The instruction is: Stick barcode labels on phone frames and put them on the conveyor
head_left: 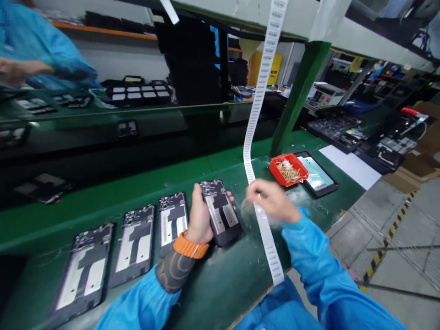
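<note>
Head view, and straight to the phone unit (222, 213): held in the left hand (199, 217), inner side facing up, apparently just clear of the green worktop (213, 284). Clasped firmly across the width, with the thumb along the left edge and fingertips showing beyond the right. Look at that long axis now: running away from the body, leaning a little leftward at the far end, with the circuit parts up there and the plain dark end nearest the body.

Over to the right hand (270, 197): just to the right of the phone unit, level with its upper half, right at the label strip (256, 110). Curled, with fingertips drawn in, but blurred; cannot tell whether pinching a label, the strip or nothing. Down from above, past that hand and on to the near edge of the worktop, just off the phone unit's right side.

And the crucial bit, by the look of it: a short sideways gap, leftward from right hand to phone unit, across the long axis rather than along it. Already touching the left hand, only just apart from the right.

Out left, in a row, three similar units (172, 220). Out right, beyond the right hand, a red tray (277, 175) of tan strips.
</note>
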{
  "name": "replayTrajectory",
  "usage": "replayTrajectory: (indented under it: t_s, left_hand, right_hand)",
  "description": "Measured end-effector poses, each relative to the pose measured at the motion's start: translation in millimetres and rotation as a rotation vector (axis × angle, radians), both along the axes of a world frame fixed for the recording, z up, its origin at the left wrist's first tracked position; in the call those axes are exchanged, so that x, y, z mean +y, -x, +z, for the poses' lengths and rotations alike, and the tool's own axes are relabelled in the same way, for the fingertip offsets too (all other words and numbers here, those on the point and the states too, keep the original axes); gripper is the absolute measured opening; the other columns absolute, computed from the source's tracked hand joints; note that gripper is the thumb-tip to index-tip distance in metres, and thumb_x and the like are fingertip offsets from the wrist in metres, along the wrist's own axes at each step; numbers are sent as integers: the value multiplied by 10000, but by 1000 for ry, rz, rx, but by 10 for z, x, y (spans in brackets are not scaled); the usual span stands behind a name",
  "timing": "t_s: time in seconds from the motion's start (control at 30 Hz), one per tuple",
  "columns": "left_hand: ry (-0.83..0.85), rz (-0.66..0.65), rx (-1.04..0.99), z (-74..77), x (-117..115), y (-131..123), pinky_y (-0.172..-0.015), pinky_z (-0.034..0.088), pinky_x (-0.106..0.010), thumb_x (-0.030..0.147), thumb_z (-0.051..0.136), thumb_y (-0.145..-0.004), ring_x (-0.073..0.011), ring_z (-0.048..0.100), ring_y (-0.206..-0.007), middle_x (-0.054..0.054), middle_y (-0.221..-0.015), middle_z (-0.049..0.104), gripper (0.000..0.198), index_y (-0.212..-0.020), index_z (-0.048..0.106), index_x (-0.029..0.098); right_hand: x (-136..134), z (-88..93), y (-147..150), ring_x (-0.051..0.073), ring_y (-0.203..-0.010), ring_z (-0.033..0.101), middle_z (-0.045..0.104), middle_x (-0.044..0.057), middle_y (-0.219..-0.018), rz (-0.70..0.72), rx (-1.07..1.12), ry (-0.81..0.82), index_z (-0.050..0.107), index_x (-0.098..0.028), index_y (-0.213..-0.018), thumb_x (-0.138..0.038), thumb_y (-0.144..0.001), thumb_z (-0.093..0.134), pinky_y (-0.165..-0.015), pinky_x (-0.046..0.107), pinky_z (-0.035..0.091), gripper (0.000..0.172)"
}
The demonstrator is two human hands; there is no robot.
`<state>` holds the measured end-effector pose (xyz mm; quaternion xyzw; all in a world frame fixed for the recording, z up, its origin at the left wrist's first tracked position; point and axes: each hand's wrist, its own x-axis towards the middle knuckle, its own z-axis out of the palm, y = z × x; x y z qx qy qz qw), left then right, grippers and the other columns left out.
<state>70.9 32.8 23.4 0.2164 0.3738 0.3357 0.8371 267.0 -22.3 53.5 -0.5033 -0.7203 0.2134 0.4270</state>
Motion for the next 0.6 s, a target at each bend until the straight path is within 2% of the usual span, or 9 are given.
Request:
replayTrajectory:
  t_s: [0.1, 0.13, 0.17, 0.27, 0.33, 0.43, 0.47, 0.53, 0.6]
  left_hand:
    - [-43, -42, -14, 47, 3, -2, -674, 588, -385, 642, 256, -952, -240, 706, -740, -137, -906, 730, 671, -1111, 663, 132]
    - [-31, -134, -31, 35, -14, -38, -665, 588, -378, 636, 283, -950, -238, 707, -734, -142, -920, 732, 655, -1113, 665, 131]
    - [2, -255, -39, 8, -38, -92, -647, 585, -368, 645, 302, -944, -237, 706, -716, -151, -916, 732, 660, -1110, 670, 122]
    - [127, -570, -15, -130, -117, -308, -568, 559, -324, 680, 330, -924, -220, 687, -613, -154, -822, 724, 698, -1080, 684, 99]
    - [170, -667, -4, -229, -154, -428, -554, 552, -323, 709, 317, -911, -224, 684, -595, -150, -778, 715, 735, -1066, 686, 93]
    - [180, -688, -6, -328, -170, -498, -575, 560, -349, 746, 315, -887, -247, 696, -623, -161, -786, 717, 777, -1085, 684, 91]
    - [181, -678, -7, -347, -168, -498, -583, 563, -356, 754, 322, -880, -250, 698, -627, -165, -798, 720, 784, -1097, 682, 92]
    - [175, -638, -23, -365, -161, -481, -603, 569, -363, 744, 344, -882, -249, 704, -645, -163, -844, 728, 761, -1126, 677, 104]
    - [174, -607, -47, -366, -155, -463, -628, 575, -373, 738, 347, -886, -251, 711, -674, -156, -870, 731, 746, -1145, 674, 120]
  right_hand:
    - [36, -25, -828, 193, -707, 573, 623, 44, -764, -711, -57, -124, 565, -200, -819, -296, -906, 481, -660, 311, 422, 154]
    - [60, -82, -1076, 210, -714, 576, 629, 65, -753, -892, -156, -86, 568, -188, -794, -280, -901, 461, -678, 333, 414, 178]
    - [86, -152, -1280, 230, -736, 578, 638, 87, -743, -987, -305, -4, 578, -178, -761, -271, -902, 448, -718, 363, 400, 214]
    - [154, -345, -1617, 286, -826, 584, 656, 143, -742, -1005, -677, 163, 607, -152, -692, -313, -946, 404, -815, 448, 354, 363]
    - [177, -404, -1690, 318, -895, 580, 670, 178, -811, -961, -771, 175, 641, -132, -732, -328, -960, 401, -844, 486, 347, 385]
    - [131, -386, -1733, 359, -1021, 560, 657, 221, -1052, -971, -736, 96, 669, -103, -975, -261, -908, 487, -865, 519, 378, 250]
    - [75, -366, -1721, 362, -1051, 556, 637, 226, -1125, -981, -696, 51, 652, -101, -1066, -244, -885, 516, -873, 526, 392, 268]
    - [-127, -334, -1602, 341, -1065, 570, 617, 212, -1186, -965, -578, -54, 606, -113, -1185, -241, -872, 538, -896, 527, 423, 346]
    - [-441, -350, -1321, 296, -1039, 605, 642, 172, -1162, -851, -445, -138, 595, -146, -1213, -264, -895, 531, -919, 501, 460, 345]
